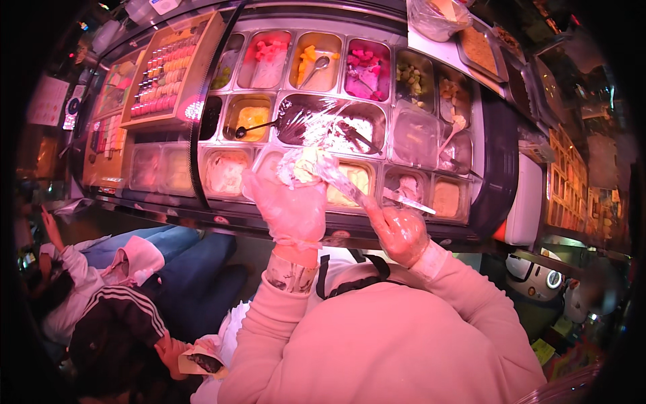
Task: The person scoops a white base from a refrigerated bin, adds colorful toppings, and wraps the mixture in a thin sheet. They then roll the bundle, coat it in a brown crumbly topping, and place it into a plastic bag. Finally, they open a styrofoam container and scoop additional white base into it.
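My left hand (289,209), in a clear glove, is closed under a pale, lumpy mass of ice cream (304,167). What lies beneath the ice cream is hidden by my fingers. My right hand (402,233), also gloved, grips a spatula (346,186) whose blade reaches up and left to touch the ice cream. Both hands are over the front row of metal tubs, near a pale yellow tub (356,176). Just beyond them is a wide tub (289,111) of dark and white contents, partly under plastic film.
Fruit tubs (266,57) line the back row, several with spoons. A wooden box of macarons (168,67) stands at the left. At the back right is a crumb tray (481,50). People sit at lower left, one hand (171,353) holding food in paper.
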Available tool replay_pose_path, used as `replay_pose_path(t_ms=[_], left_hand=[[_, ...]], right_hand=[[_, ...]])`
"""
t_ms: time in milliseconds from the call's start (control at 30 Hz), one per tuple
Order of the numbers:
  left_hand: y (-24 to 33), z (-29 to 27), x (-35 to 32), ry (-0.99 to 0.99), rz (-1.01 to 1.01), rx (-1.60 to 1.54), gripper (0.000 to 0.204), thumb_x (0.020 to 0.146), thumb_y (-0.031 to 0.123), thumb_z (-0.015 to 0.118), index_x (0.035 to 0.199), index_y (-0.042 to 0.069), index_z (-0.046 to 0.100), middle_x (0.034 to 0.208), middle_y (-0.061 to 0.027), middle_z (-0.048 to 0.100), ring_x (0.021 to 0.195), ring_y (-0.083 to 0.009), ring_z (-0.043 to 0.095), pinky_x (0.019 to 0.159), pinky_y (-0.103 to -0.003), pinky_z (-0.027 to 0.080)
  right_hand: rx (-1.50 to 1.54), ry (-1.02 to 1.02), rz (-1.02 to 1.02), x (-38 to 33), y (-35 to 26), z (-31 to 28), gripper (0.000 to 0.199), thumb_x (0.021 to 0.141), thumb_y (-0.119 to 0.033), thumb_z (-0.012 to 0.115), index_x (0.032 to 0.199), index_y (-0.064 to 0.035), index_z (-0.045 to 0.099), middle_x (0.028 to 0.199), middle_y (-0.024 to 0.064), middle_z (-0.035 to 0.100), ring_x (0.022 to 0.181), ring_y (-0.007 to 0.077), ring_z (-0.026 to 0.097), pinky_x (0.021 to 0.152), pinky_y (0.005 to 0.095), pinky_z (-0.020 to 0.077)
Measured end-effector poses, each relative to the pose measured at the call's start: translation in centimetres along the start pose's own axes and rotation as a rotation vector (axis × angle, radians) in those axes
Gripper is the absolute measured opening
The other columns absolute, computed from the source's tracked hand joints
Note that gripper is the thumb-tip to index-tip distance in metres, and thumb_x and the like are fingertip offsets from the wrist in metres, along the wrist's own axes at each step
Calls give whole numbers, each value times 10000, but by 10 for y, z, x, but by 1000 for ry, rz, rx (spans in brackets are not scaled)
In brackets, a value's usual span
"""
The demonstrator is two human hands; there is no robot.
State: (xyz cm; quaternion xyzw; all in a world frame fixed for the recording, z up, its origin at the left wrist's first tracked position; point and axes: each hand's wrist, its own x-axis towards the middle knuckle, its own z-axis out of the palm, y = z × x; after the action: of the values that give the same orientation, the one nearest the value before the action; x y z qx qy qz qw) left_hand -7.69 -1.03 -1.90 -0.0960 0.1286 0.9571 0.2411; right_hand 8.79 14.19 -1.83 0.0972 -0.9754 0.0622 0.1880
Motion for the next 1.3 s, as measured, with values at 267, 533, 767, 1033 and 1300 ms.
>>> replay_pose_path(t_ms=[267, 533, 767, 1033, 1300], left_hand=[[30, -38, -14, 97, 31, -51, 924, 927, 668, 642, 1591, 93, 358, 1645, -124, 381, 1512, -324, 356, 1239, -589, 258], [-8, -11, -42, -14, -177, -117, 913, 952, 627, 636, 1640, 135, 293, 1695, -149, 284, 1540, -396, 283, 1210, -685, 223], [-78, -1, -24, 191, -260, -179, 1019, 882, 729, 645, 1616, 97, 327, 1617, -182, 384, 1456, -450, 387, 1165, -704, 302], [-179, 30, 62, 39, -515, -72, 967, 914, 701, 623, 1602, 84, 339, 1530, -215, 446, 1363, -485, 471, 1003, -777, 439], [-236, 33, 127, 88, -514, -6, 869, 959, 683, 573, 1592, 121, 377, 1568, -171, 445, 1411, -426, 457, 1037, -763, 412]], right_hand=[[464, 119, 392, -29, 17, -5, 471, 889, 22, 642, 1360, 4, 639, 801, 142, 651, 626, 296, 626, 634, 365, 528], [1653, -563, 1510, -55, 61, 86, 206, 1031, -194, 571, 923, -38, 650, 712, 76, 642, 451, 156, 529, 401, 315, 419], [1078, -98, 1140, -52, 272, 30, 178, 978, -196, 653, 949, -22, 676, 788, 67, 681, 793, 225, 706, 769, 343, 580], [269, -524, 663, -77, 552, 94, 355, 962, -222, 687, 1240, -1, 703, 1159, 135, 749, 1055, 157, 680, 943, 350, 531], [191, -807, 754, -46, 567, 157, 272, 935, -166, 725, 1167, -27, 710, 1055, 60, 699, 994, 155, 634, 925, 337, 517]])
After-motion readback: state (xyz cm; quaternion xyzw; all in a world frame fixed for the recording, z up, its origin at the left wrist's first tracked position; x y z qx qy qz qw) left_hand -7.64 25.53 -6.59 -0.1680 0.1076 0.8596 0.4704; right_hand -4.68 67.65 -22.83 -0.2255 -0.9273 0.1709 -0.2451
